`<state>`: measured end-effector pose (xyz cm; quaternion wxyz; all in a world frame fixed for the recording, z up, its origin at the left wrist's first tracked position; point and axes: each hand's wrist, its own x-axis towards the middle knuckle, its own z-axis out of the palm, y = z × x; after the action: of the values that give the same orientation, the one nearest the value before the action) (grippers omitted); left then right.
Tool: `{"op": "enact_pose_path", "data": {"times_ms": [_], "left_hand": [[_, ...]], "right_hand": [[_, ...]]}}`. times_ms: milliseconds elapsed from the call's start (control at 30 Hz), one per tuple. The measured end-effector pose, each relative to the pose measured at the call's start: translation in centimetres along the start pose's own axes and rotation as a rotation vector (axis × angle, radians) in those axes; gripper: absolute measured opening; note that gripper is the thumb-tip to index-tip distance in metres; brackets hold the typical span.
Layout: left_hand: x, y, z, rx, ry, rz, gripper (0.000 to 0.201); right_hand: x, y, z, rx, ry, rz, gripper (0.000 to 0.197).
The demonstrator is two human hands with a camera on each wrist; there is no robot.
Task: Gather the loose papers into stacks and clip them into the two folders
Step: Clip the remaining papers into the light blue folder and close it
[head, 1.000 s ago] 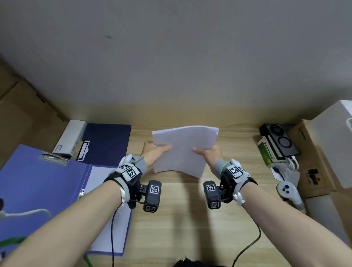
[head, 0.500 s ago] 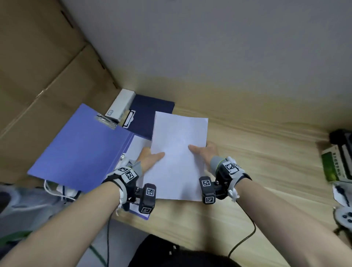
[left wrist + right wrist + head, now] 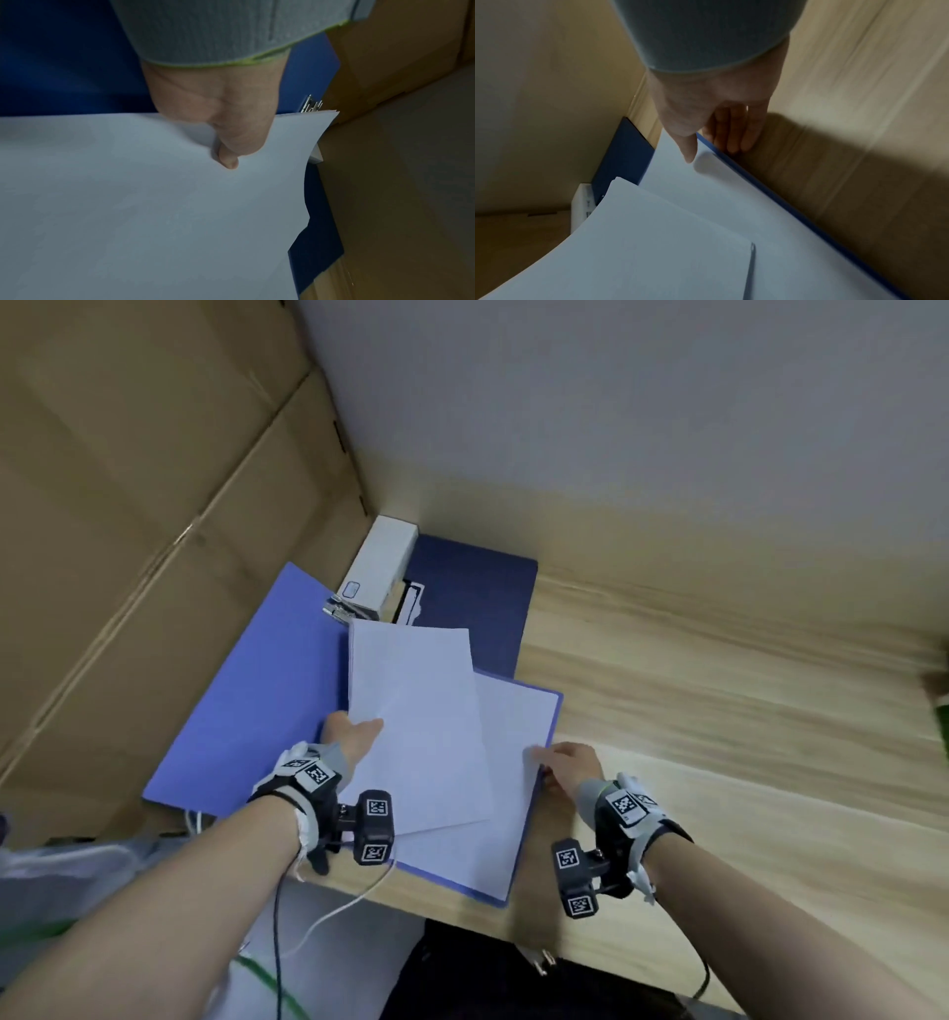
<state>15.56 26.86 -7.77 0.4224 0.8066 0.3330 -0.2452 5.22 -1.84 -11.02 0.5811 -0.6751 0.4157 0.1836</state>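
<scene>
Soft light is filling the head view, edges bowing; both wrist views are looking dim, a shadow falling across the desk (image 3: 834, 172).

left grip (image 3: 353, 738) tight, right grip (image 3: 569, 764) straight-fingered

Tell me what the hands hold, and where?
Left hand pinches the paper stack at its left edge. Right hand holds nothing; thumb presses the open folder at its right edge.
</scene>
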Motion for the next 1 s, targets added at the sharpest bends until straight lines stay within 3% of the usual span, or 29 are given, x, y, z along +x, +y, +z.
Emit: {"op": "enact_pose_path", "data": {"times_ms": [167, 367, 500, 667, 833, 1000], "left_hand": [[1.0, -0.3, 0.5, 0.012, -0.090, -0.003, 0.074], [0.9, 0.3, 2.6, 0.021, -0.160, 0.010, 0.080], [-1.2, 1.8, 5.5, 0.015, -0.265, 0.035, 0.085], [-3.6, 2.1, 10.4, 0.021, -0.339, 0.062, 0.100], [-8.5, 1.9, 16.3, 0.032, -0.355, 0.046, 0.083], [-12.7, 0.8, 21.4, 0.013, -0.321, 0.035, 0.084]], "right_hand": [[-1.7, -0.1, 1.8, 0.049, 0.037, -0.050, 0.011], [-2.1, -1.6, -1.1, 0.110, 0.099, -0.126, 0.018], [-1.3, -1.4, -8.6, 0.141, 0.124, -0.165, 0.021], [-0.1, 2.5, -19.8, 0.024, 0.273, -0.149, 0.021], [2.1, 7.5, -30.7, -0.184, 0.425, -0.131, 0.030], [2.4, 9.7, -36.4, -0.249, 0.507, -0.106, 0.029]]}}
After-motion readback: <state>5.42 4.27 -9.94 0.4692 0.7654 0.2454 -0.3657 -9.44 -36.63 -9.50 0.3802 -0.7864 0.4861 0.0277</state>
